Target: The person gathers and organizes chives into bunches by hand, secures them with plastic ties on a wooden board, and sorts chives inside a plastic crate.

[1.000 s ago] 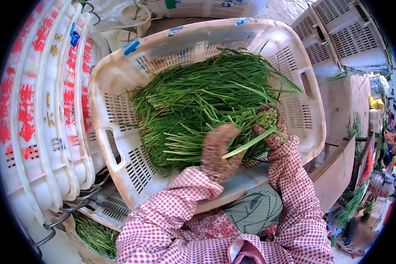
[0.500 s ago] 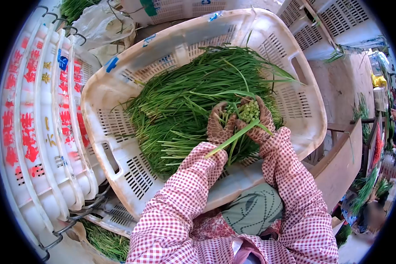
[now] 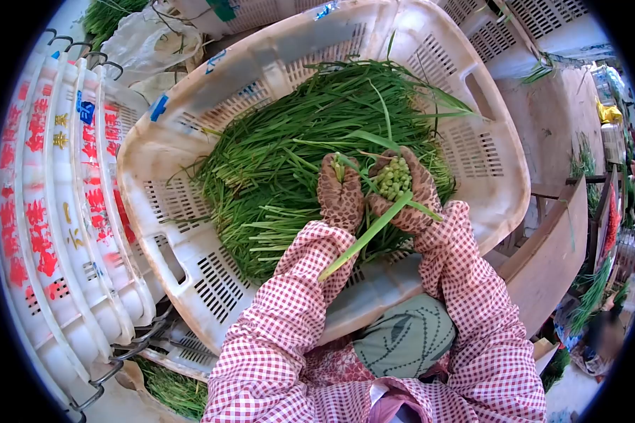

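My right hand, in a brown spotted glove, is wrapped round a bunch of garlic chives with its pale cut ends facing up towards me. A long flat leaf lies across that hand and reaches down over my left sleeve. Just left of it, my left hand, gloved alike, is closed on a few chive stalks whose tips poke out between thumb and fingers. Both hands are above the large heap of chives in a white plastic basket.
Stacked white crates with red markings stand at the left. A clear plastic bag lies behind them. More crates are at the upper right, and a wooden board stands right of the basket.
My left hand has drawn slightly apart from my right and now pinches a few stalks. My right hand still holds the bunch, with more of its cut ends showing. The view has shifted slightly.
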Tool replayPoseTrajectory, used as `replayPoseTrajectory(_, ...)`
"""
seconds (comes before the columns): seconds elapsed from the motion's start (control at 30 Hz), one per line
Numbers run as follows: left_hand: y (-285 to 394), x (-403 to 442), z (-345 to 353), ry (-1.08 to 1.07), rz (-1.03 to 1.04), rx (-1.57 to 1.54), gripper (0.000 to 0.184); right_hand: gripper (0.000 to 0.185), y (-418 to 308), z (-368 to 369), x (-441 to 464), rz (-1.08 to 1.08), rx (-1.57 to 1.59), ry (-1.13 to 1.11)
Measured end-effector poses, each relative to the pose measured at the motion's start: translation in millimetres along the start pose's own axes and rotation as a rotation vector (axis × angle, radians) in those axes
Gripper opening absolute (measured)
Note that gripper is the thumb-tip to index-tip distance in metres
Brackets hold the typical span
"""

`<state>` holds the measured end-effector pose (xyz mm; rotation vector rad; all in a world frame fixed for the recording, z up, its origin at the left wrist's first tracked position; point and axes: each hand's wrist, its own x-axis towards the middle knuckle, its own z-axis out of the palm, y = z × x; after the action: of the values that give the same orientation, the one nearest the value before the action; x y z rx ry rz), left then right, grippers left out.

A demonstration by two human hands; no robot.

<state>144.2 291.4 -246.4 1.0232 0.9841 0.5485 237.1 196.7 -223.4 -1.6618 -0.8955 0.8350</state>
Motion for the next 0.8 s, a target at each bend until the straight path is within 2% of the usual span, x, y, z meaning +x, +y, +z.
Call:
replayPoseTrajectory(0.03,1.0,-0.6,2.5,-0.013,-0.034,-0.078,0.032,0.073,8.5,0.7,2.2,0.041,-0.043,-0.043)
replayPoseTrajectory(0.07,-21.2,-0.1,2.4,-0.023,0.044,-0.318,0.029,0.073,15.8,0.5,5.9,0.080,-0.087,-0.083)
replayPoseTrajectory(0.17,-22.9,14.4,-8.7,-0.225,-0.245,-0.684,0.033,0.076,0.8,2.4,7.1,-0.216,-0.038,-0.051)
replayPoseTrajectory(0.2,-17.3,14.9,-8.1,-0.350,-0.138,-0.484,0.035,0.077,0.5,1.3,13.6,-0.355,-0.016,-0.043)
replayPoseTrajectory(0.23,1.0,4.4,-4.0,-0.341,-0.092,-0.410,0.035,0.078,-1.8,1.9,17.9,-0.493,0.006,-0.038)
replayPoseTrajectory(0.27,-7.3,14.1,-3.0,-0.400,-0.057,-0.452,0.037,0.084,-6.4,1.1,17.7,-0.505,0.002,-0.043)
replayPoseTrajectory(0.37,-44.6,37.4,1.6,-0.508,0.019,-0.522,0.041,0.093,-8.4,2.6,12.6,-0.254,0.159,-0.174)
replayPoseTrajectory(0.4,-31.4,24.9,2.1,-0.513,0.067,-0.429,0.044,0.101,-25.1,3.6,12.3,-0.119,0.298,-0.172)
replayPoseTrajectory(0.5,-24.9,17.0,-6.1,-0.592,0.017,-0.262,0.064,0.094,-32.9,-3.8,15.1,-0.247,0.012,-0.226)
replayPoseTrajectory(0.53,-23.0,15.7,-11.1,-0.623,-0.069,-0.228,0.072,0.092,-32.7,-4.8,13.2,-0.155,-0.004,-0.254)
replayPoseTrajectory(0.63,0.4,-0.3,-8.8,-0.616,-0.067,-0.349,0.086,0.088,-38.4,-4.3,5.6,-0.033,-0.136,-0.195)
replayPoseTrajectory(0.7,-6.0,5.3,-7.4,-0.626,-0.064,-0.414,0.089,0.081,-14.0,3.7,4.3,-0.019,0.124,-0.089)
replayPoseTrajectory(0.77,9.9,3.1,-11.5,-0.684,-0.048,-0.613,0.078,0.077,3.1,4.4,8.2,-0.053,0.418,-0.039)
replayPoseTrajectory(0.8,9.7,5.9,-10.2,-0.702,-0.015,-0.690,0.075,0.074,7.7,1.1,14.9,-0.033,0.336,-0.065)
